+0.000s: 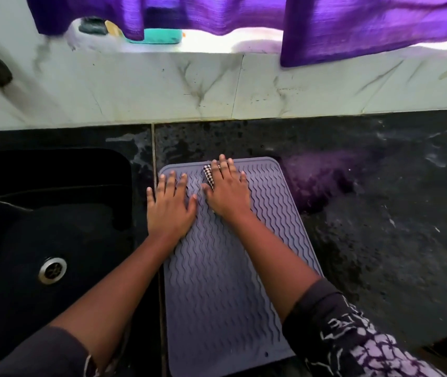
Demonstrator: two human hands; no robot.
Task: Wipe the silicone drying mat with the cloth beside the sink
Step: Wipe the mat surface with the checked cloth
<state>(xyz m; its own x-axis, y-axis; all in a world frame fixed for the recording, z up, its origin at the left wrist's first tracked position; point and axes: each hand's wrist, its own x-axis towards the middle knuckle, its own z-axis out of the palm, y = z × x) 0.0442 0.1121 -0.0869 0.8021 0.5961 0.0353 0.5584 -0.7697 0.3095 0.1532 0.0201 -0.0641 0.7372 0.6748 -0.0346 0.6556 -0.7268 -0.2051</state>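
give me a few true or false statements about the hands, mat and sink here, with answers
1. Both hands lie on the drying mat. True: the left hand and right hand press flat near its far end.
2. The sink is right of the mat. False: it is on the left.
3. The right hand covers a small checked cloth. True: part shows beside its fingers.
4. The mat's surface is smooth. False: it has wavy ridges.
5. The mat hangs in the sink. False: it lies flat on the dark counter.
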